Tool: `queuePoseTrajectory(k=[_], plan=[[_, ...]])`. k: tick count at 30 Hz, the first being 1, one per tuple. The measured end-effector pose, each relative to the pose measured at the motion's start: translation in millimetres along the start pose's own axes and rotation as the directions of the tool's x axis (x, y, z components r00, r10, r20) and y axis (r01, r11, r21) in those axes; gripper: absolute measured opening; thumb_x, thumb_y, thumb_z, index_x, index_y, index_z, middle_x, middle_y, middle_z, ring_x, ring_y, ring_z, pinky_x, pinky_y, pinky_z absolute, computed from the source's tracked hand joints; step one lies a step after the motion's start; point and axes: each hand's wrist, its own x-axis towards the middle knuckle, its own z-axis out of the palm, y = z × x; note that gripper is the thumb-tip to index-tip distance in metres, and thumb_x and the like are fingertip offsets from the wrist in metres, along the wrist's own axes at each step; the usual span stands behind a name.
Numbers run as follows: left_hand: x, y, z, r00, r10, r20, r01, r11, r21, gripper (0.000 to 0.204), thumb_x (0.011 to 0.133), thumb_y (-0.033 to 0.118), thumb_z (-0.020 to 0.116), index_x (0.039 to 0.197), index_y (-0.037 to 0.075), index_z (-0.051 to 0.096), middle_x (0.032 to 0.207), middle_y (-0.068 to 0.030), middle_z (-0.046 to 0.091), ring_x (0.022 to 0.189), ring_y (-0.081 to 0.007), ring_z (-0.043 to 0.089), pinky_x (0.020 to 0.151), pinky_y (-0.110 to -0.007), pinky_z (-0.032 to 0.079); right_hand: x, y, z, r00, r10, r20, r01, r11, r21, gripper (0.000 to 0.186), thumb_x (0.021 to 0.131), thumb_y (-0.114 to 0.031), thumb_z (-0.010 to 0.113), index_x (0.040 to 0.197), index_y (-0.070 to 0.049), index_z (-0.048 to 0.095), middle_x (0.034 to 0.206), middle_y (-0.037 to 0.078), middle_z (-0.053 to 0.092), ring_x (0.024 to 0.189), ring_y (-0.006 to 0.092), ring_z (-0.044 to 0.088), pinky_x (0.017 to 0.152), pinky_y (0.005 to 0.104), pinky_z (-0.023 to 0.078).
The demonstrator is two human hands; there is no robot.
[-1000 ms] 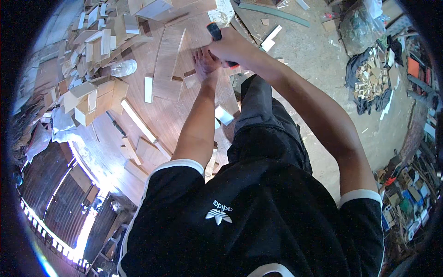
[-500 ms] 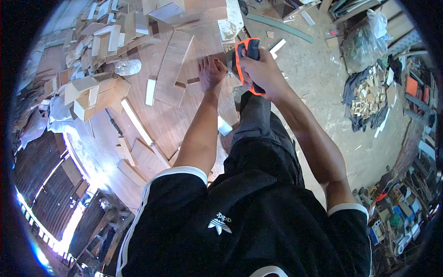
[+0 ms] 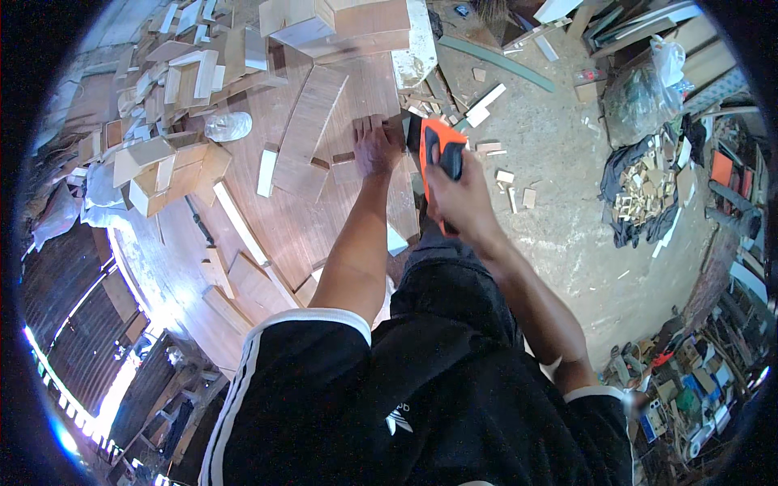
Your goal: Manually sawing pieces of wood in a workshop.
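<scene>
My right hand [image 3: 462, 194] is wrapped round the orange and black handle of a hand saw [image 3: 444, 132]. The saw's dark blade, only partly visible, meets the right edge of the wooden worktop [image 3: 284, 231] beside my left hand. Fingers forward and apart, my left hand [image 3: 378, 147] lies flat, pressing on a small wooden piece [image 3: 345, 168] at that edge. Most of this piece is hidden under the palm. Left of it rests a long flat board [image 3: 308, 130], with a small dark block [image 3: 320, 164] against its side.
Open wooden boxes [image 3: 174, 174] and stacked pieces crowd the worktop's far left, near a clear plastic container [image 3: 228, 125]. A long strip [image 3: 241, 223] lies nearer me. Offcuts [image 3: 486, 105] litter the floor at right, before a dark cloth [image 3: 620, 190] heaped with wood scraps.
My right hand has drawn the saw back toward my body, and more of the offcuts on the floor show. My left hand stays in place on the wooden piece.
</scene>
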Motion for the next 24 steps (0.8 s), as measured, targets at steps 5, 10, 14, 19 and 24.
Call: queuePoseTrajectory(k=[5, 10, 14, 19, 24], plan=[[3, 5, -6, 0.999, -0.024, 0.025, 0.026, 0.995, -0.101, 0.015, 0.076, 0.017, 0.052, 0.087, 0.007, 0.057, 0.091, -0.016, 0.058, 0.095, -0.0331, 0.055, 0.087, -0.047, 0.043, -23, 55, 5, 0.964, -0.266, -0.005, 0.263, 0.956, -0.127, 0.017, 0.082, -0.002, 0.055, 0.098, 0.001, 0.049, 0.074, 0.005, 0.051, 0.072, 0.0107, 0.049, 0.066, 0.0281, 0.044], [2, 3, -3, 0.999, -0.05, 0.02, 0.052, 0.994, -0.099, 0.016, 0.074, 0.014, 0.051, 0.087, 0.007, 0.057, 0.09, -0.0159, 0.058, 0.092, -0.034, 0.055, 0.084, -0.047, 0.044, -40, 65, 4, 0.962, -0.272, 0.032, 0.274, 0.96, -0.057, 0.023, 0.08, 0.005, 0.054, 0.102, 0.002, 0.05, 0.073, 0.006, 0.05, 0.072, 0.0116, 0.051, 0.067, 0.0284, 0.045], [0, 2, -5, 0.999, -0.009, 0.047, 0.013, 0.997, -0.081, 0.016, 0.075, 0.016, 0.051, 0.087, 0.007, 0.058, 0.09, -0.0158, 0.058, 0.09, -0.0347, 0.056, 0.084, -0.047, 0.044, -34, 80, 3, 0.936, -0.349, -0.033, 0.344, 0.933, -0.103, 0.028, 0.079, 0.006, 0.055, 0.106, 0.002, 0.051, 0.076, 0.008, 0.053, 0.075, 0.0129, 0.053, 0.071, 0.0285, 0.046], [-1, 0, -7, 0.999, 0.046, 0.002, -0.046, 0.998, -0.043, 0.018, 0.077, 0.02, 0.053, 0.088, 0.006, 0.057, 0.09, -0.016, 0.059, 0.089, -0.0337, 0.056, 0.086, -0.046, 0.043, -44, 65, 12, 0.89, -0.456, 0.0, 0.446, 0.872, -0.202, 0.01, 0.083, 0.004, 0.055, 0.092, 0.001, 0.051, 0.079, 0.002, 0.052, 0.069, 0.0066, 0.048, 0.062, 0.0238, 0.043], [1, 2, -6, 0.999, 0.047, 0.016, -0.047, 0.999, -0.015, 0.02, 0.079, 0.024, 0.055, 0.089, 0.006, 0.057, 0.089, -0.0164, 0.058, 0.092, -0.0338, 0.054, 0.09, -0.046, 0.04, -50, 62, 23, 0.951, -0.309, -0.016, 0.301, 0.936, -0.182, 0.012, 0.086, -0.008, 0.063, 0.086, 0.0, 0.054, 0.068, 0.0, 0.051, 0.069, 0.007, 0.049, 0.061, 0.0248, 0.041]])
